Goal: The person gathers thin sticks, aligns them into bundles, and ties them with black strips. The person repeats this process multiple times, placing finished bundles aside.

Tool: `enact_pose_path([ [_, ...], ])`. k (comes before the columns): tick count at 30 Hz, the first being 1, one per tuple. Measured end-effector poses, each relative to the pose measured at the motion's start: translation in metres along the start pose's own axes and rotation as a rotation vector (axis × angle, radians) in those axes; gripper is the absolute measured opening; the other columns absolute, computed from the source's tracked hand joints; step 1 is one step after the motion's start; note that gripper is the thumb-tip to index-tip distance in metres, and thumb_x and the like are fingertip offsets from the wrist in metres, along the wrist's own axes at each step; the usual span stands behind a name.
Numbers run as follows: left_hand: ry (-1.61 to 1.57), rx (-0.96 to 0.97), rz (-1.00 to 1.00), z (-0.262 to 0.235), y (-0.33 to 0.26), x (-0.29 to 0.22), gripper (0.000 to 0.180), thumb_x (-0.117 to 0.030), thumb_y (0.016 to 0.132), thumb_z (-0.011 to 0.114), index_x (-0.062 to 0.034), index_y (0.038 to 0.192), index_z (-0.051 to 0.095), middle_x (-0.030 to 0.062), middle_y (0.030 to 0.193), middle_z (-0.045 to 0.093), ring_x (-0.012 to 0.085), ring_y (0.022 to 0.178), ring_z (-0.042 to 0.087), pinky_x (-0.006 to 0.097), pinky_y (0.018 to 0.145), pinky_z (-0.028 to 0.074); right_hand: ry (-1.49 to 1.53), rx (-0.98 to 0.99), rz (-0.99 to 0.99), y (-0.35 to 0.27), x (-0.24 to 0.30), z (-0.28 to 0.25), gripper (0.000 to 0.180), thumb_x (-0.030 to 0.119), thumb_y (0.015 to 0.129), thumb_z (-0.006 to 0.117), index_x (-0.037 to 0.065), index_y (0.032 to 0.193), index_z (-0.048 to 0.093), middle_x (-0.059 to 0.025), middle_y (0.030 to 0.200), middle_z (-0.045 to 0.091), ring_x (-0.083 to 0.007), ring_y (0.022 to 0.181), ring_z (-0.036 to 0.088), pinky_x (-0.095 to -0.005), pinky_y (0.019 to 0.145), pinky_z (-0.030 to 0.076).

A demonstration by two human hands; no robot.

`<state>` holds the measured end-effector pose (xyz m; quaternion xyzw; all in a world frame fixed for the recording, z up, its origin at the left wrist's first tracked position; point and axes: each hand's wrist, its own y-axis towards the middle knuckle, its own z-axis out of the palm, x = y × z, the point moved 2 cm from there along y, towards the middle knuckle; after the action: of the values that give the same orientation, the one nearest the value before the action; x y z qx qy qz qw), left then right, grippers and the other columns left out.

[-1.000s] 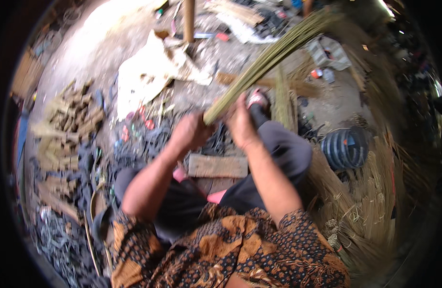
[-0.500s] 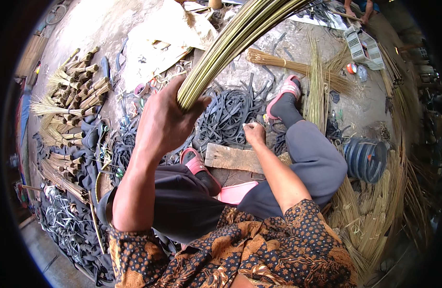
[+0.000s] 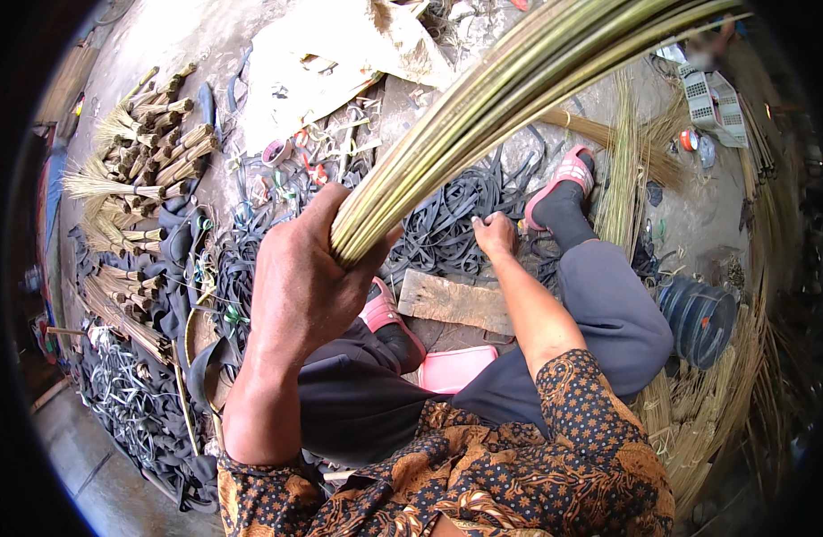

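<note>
My left hand is wrapped round the butt end of a thick bundle of thin green-brown broom sticks. The bundle rises close to the camera and slants away to the upper right, its far end running out of view. My right hand is closed, thumb and fingers drawn together, over a tangled heap of black rubber strips. Whatever is between those fingers, if anything, is too small to tell. Below the heap, between my feet, lies a worn wooden board.
Short tied stick bundles are piled at left, above shredded strips. Loose long sticks lie beyond my right foot. A dark ribbed bucket stands by my right knee, near more sticks. A white plastic crate sits far right.
My left hand has lifted the stick bundle nearer the camera, and it now spans more of the view. The whole scene has shifted slightly to the right. My right hand stays closed over the strips.
</note>
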<state>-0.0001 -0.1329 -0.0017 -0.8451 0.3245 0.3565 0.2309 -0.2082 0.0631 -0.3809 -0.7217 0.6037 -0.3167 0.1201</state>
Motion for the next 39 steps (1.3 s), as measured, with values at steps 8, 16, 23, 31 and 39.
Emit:
enact_pose_path([
  [8, 0.111, -0.016, 0.021, -0.005, -0.012, 0.003, 0.028, -0.025, 0.091, 0.08, -0.0025, 0.097, 0.066, 0.0168, 0.07, 0.064, 0.0322, 0.062, 0.063, 0.041, 0.063, 0.05, -0.045, -0.078, 0.052, 0.019, -0.006, 0.007, 0.033, 0.034, 0.089, 0.075, 0.006, 0.106, 0.074, -0.0201, 0.119, 0.074, -0.0405, 0.103, 0.071, -0.0481, 0.092, 0.056],
  [16, 0.154, -0.033, 0.078, 0.0, -0.018, 0.012, 0.031, -0.031, 0.092, 0.078, -0.0063, 0.106, 0.065, 0.0192, 0.076, 0.068, 0.0413, 0.074, 0.068, 0.047, 0.066, 0.051, 0.893, 0.169, -0.353, -0.042, 0.008, -0.048, 0.016, 0.018, 0.102, 0.063, 0.004, 0.109, 0.061, -0.0089, 0.091, 0.074, -0.0187, 0.079, 0.072, -0.0308, 0.074, 0.056],
  [23, 0.261, -0.043, 0.166, 0.017, -0.019, 0.01, 0.036, -0.041, 0.094, 0.073, -0.0076, 0.105, 0.064, 0.0211, 0.082, 0.072, 0.0436, 0.081, 0.071, 0.055, 0.071, 0.054, 1.207, 0.488, -0.65, -0.215, 0.064, -0.174, 0.015, 0.012, 0.105, 0.055, 0.002, 0.117, 0.055, -0.0047, 0.079, 0.062, -0.0118, 0.06, 0.057, -0.0292, 0.065, 0.051],
  [31, 0.316, -0.1, 0.254, 0.05, -0.024, 0.008, 0.033, -0.034, 0.094, 0.071, -0.0056, 0.101, 0.057, 0.0222, 0.081, 0.07, 0.0441, 0.078, 0.07, 0.055, 0.067, 0.054, 1.29, 0.311, -0.971, -0.322, 0.112, -0.233, 0.012, 0.013, 0.107, 0.06, 0.005, 0.116, 0.059, 0.0027, 0.069, 0.049, -0.0048, 0.053, 0.039, -0.0267, 0.061, 0.044],
  [39, 0.283, -0.086, 0.227, 0.053, -0.039, 0.003, 0.072, -0.026, 0.091, 0.071, 0.0002, 0.149, 0.038, 0.0248, 0.088, 0.073, 0.0427, 0.076, 0.072, 0.053, 0.063, 0.055, 1.191, 0.236, -0.757, -0.316, 0.112, -0.2, 0.011, 0.013, 0.104, 0.065, 0.004, 0.109, 0.06, 0.0022, 0.073, 0.055, -0.0042, 0.057, 0.049, -0.0213, 0.054, 0.044],
])
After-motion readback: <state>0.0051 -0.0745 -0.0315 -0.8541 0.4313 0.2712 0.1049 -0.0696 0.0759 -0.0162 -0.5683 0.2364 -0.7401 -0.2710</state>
